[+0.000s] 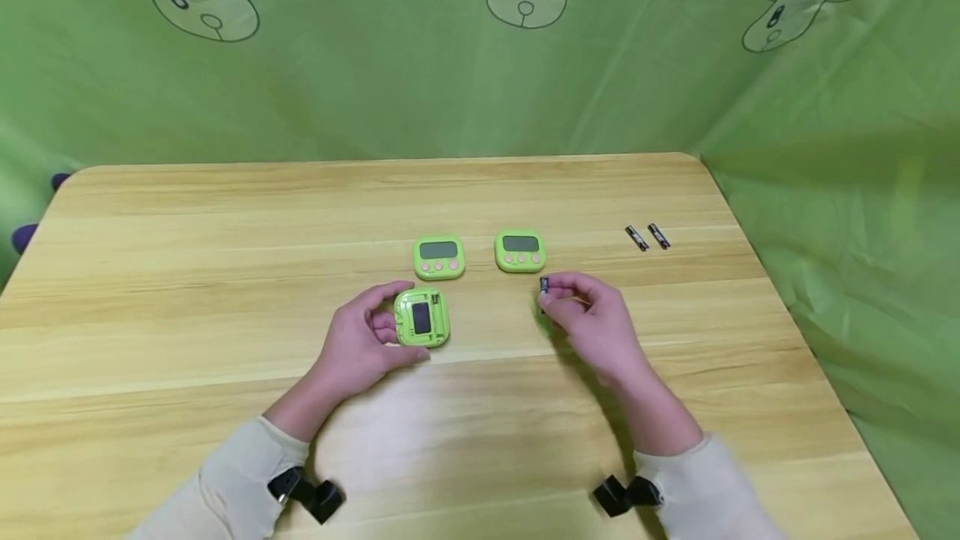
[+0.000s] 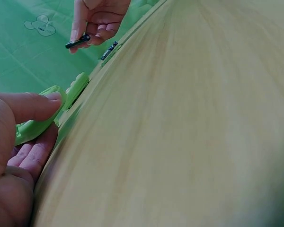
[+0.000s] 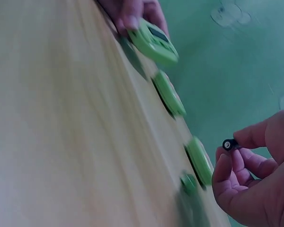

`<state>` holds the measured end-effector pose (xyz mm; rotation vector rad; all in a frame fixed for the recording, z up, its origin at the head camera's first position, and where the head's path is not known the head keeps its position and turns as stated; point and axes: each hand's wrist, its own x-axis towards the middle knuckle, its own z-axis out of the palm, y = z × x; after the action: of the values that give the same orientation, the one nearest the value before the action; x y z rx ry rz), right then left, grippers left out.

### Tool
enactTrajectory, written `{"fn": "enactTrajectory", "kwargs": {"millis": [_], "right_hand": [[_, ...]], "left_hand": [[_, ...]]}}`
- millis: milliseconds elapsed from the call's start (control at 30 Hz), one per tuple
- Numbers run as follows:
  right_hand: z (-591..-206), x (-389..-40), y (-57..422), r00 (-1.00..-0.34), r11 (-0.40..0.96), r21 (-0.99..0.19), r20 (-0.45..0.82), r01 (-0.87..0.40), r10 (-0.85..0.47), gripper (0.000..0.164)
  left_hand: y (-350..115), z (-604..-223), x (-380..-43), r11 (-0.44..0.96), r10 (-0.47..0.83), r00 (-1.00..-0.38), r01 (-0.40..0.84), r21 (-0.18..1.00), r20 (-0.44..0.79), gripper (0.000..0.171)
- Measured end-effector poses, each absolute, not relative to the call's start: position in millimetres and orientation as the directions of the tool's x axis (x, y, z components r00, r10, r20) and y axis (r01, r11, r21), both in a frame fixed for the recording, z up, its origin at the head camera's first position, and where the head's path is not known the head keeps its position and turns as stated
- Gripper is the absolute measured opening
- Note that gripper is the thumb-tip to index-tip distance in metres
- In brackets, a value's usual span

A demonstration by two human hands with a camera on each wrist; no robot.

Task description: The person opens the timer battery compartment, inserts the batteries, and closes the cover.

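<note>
Brace the timer (image 1: 422, 317) that the left grip (image 1: 362, 348) pinches, centre-left, and check polarity on the battery (image 1: 543, 283) the right grip (image 1: 594, 322) pinches, centre-right.

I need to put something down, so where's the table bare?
Bare table lies left of the left hand, between the forearms, and right of the right hand, nearer than the loose batteries. Crowded: the middle, with three timers and both hands.
</note>
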<state>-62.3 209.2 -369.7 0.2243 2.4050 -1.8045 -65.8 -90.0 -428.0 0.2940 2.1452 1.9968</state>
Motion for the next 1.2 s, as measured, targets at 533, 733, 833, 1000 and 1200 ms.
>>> {"fn": "enactTrajectory", "kwargs": {"millis": [533, 733, 833, 1000, 1200], "right_hand": [[-386, -52, 146, -0.983, 0.247, -0.958, -0.167, 0.143, -0.079, 0.023], [-389, -52, 133, -0.984, 0.224, -0.967, -0.145, 0.119, -0.103, 0.022], [-391, -53, 128, -0.986, 0.221, -0.971, -0.122, 0.095, -0.111, 0.022], [-392, -52, 121, -0.987, 0.22, -0.973, -0.096, 0.067, -0.126, 0.021], [-391, -50, 117, -0.988, 0.222, -0.974, -0.079, 0.048, -0.134, 0.018]], "left_hand": [[-90, -429, -65, 0.089, 0.28, -0.96, 0.033, 0.995, 0.007, 0.088], [-89, -431, -66, 0.092, 0.288, -0.957, 0.058, 0.994, 0.029, 0.089], [-90, -431, -66, 0.086, 0.289, -0.957, 0.059, 0.995, 0.032, 0.088], [-90, -430, -66, 0.072, 0.289, -0.957, 0.052, 0.996, 0.029, 0.086], [-90, -430, -65, 0.059, 0.293, -0.956, 0.051, 0.997, 0.032, 0.086]]}}
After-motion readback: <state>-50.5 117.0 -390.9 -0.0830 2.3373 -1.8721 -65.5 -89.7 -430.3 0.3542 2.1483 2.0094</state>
